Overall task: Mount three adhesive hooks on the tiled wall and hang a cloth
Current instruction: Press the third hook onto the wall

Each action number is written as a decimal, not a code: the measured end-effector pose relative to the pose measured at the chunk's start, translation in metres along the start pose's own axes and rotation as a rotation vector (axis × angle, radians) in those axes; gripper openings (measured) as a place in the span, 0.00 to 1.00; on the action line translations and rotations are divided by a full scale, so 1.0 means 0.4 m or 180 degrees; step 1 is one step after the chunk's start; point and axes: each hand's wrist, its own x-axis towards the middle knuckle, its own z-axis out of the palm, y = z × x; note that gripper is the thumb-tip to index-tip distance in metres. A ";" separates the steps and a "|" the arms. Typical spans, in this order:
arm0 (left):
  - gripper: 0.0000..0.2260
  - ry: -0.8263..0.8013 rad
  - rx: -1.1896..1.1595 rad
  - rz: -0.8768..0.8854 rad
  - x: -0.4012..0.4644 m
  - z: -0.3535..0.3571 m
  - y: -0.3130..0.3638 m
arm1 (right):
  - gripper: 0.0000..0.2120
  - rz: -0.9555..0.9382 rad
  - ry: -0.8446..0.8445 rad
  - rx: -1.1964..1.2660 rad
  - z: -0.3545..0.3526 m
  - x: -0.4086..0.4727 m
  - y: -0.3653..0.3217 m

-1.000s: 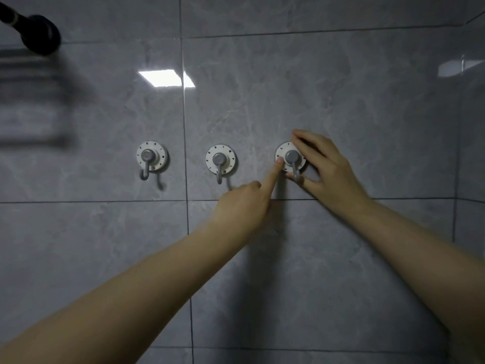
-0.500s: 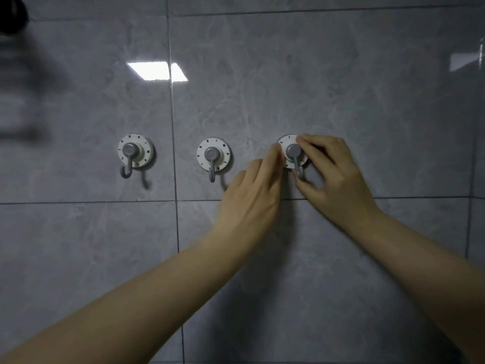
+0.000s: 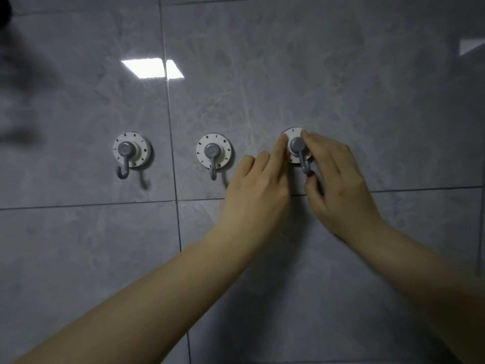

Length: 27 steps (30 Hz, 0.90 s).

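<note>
- Pressing the third hook [image 3: 299,151] on the tiled wall [image 3: 288,74]: left hand [image 3: 258,190] fingertips flat; right hand [image 3: 338,185] pinches its disc.
- Discs read "SIMPLE"; hooks hang downward.

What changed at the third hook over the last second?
The left hand went from one pointing finger to several fingers pressing the left rim of the right hook. The right hand closed in, fingers over its right rim, thumb below. The left hook and middle hook stayed mounted, untouched.
</note>
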 end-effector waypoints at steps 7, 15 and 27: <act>0.35 -0.0895 -0.0112 -0.0411 -0.045 -0.045 0.026 | 0.36 0.0491 -0.0847 0.0081 -0.074 -0.016 -0.052; 0.19 -0.0874 -0.0738 -0.0320 -0.144 -0.158 -0.009 | 0.26 -0.0356 -0.0459 0.0004 -0.145 -0.034 -0.180; 0.08 -0.1298 -0.0296 -0.0231 -0.365 -0.293 -0.198 | 0.17 -0.0422 -0.0986 0.0868 -0.061 0.032 -0.430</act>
